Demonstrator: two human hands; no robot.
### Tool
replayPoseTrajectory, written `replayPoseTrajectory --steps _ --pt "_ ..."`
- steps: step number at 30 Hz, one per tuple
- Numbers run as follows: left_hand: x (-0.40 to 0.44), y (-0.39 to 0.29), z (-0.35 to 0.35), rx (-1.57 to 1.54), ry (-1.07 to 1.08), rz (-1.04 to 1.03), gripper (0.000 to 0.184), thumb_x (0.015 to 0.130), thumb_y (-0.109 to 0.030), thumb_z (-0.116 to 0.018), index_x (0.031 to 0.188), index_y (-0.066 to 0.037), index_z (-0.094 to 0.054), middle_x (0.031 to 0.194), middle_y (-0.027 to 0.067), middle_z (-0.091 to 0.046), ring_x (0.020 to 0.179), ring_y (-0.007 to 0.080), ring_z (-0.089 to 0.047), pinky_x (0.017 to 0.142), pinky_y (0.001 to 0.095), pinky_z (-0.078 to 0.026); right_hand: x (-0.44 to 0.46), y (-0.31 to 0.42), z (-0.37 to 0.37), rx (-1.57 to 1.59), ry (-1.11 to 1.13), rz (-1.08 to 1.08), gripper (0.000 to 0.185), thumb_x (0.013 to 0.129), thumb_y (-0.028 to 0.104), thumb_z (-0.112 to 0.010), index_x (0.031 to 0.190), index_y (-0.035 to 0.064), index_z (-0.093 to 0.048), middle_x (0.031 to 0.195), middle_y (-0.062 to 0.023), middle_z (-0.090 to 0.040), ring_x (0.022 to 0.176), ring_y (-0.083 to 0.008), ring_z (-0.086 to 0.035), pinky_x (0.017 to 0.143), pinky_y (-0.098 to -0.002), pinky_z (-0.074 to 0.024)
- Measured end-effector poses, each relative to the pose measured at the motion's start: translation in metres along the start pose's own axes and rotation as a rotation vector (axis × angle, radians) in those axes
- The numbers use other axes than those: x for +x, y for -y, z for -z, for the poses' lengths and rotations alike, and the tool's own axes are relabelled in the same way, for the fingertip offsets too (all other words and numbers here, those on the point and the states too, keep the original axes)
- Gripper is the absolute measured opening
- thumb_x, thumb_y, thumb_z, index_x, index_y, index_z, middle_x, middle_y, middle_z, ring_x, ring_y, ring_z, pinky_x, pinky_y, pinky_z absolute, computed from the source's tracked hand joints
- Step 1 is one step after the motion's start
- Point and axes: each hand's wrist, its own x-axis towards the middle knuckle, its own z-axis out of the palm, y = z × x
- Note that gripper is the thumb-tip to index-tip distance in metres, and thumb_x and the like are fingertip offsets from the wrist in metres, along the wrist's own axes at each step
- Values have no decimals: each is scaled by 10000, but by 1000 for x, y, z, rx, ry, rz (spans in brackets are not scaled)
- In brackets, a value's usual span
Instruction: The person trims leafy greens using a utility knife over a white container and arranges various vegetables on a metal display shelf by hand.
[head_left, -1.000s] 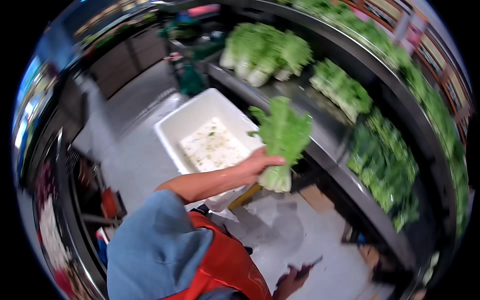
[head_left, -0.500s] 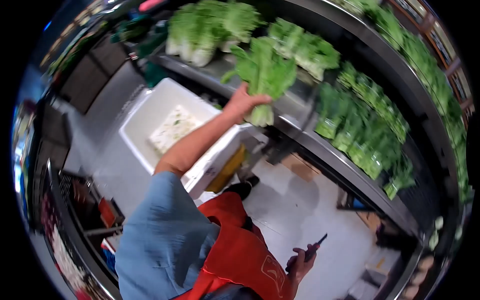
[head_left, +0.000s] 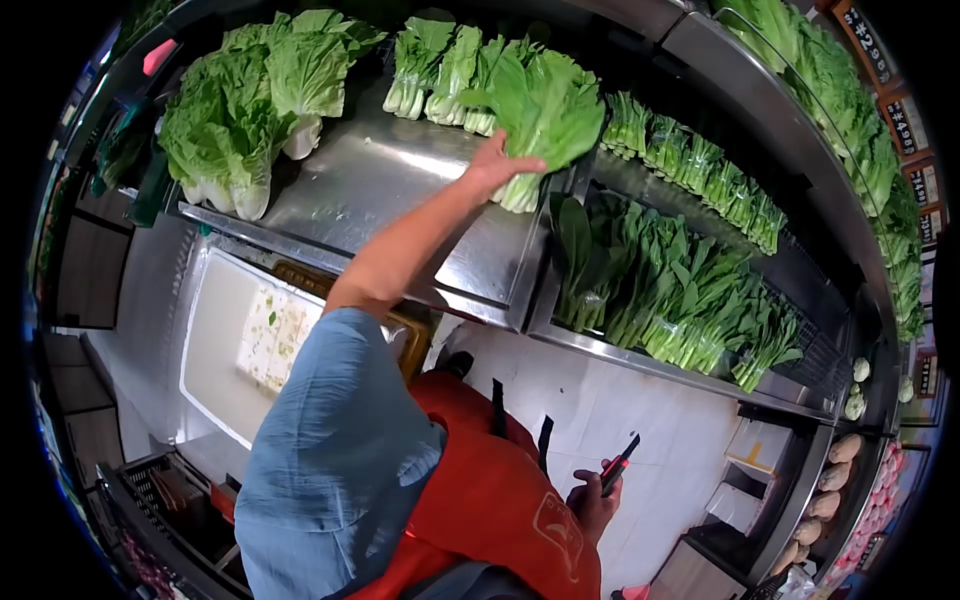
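Observation:
My left hand (head_left: pixel 497 168) is closed around the pale stems of a bunch of leafy greens (head_left: pixel 550 105). The bunch is at the right end of a back row of bundled greens (head_left: pixel 455 75), over the steel shelf (head_left: pixel 400 180). Its broad leaves point up and away from me, and it overlaps the neighbouring bundles; I cannot tell whether it rests on the shelf. Low on the right, in front of my red apron (head_left: pixel 500 500), my right hand (head_left: pixel 595 505) grips a red and black box cutter (head_left: pixel 615 472), which points up and to the right.
Large heads of lettuce (head_left: pixel 225 120) stand on the shelf's left side. Bundled dark greens (head_left: pixel 670 290) fill the bay to the right. Below the shelf is a white foam box (head_left: pixel 215 310) with scraps inside, beside a yellow-brown crate (head_left: pixel 410 345). Potatoes or similar tubers (head_left: pixel 825 500) lie far right.
My view has shifted, showing more of the shelf. My left hand, still holding the greens, has moved further over the shelf to the back row. The box cutter stays in my right hand.

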Motion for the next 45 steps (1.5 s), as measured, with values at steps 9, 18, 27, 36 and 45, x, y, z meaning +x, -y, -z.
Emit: replayPoseTrajectory --steps 9,18,27,36,45 --pt "-4 14 -19 -211 91 -214 802 736 -45 -853 1397 -6 -400 1275 144 -608 1135 229 -620 984 337 -513 24 16 -24 22 -14 38 444 927 107 -589 1331 20 -427 834 -105 -683 418 -118 -498 358 -253 -336" --pt "15 46 -35 -179 -157 -223 744 734 -113 -890 1316 35 -452 1205 155 -646 1071 212 -636 931 329 -531 40 23 -37 35 71 27 413 911 94 -620 1291 46 -465 821 -129 -688 430 -115 -502 402 -243 -364" --pt "4 25 -14 -109 -12 -79 1093 655 -289 -952 1452 78 -300 1355 232 -519 1256 298 -522 1067 364 -434 46 26 -46 103 97 74 470 874 54 -615 1314 46 -451 773 -101 -651 405 -81 -398 396 -215 -287" --pt "-144 43 102 5 -368 -39 949 745 -402 -874 1426 33 -375 1254 156 -524 1142 228 -534 934 337 -478 56 1 -13 -63 388 140 483 903 119 -603 1337 12 -419 829 -119 -660 443 -100 -467 434 -232 -345" --pt "-567 130 188 -241 -900 401 338 920 -365 -672 1010 -48 -601 819 54 -648 773 182 -661 680 344 -508 58 -60 25 -260 822 70 425 920 100 -602 1307 21 -447 878 -138 -683 464 -115 -513 431 -252 -399"
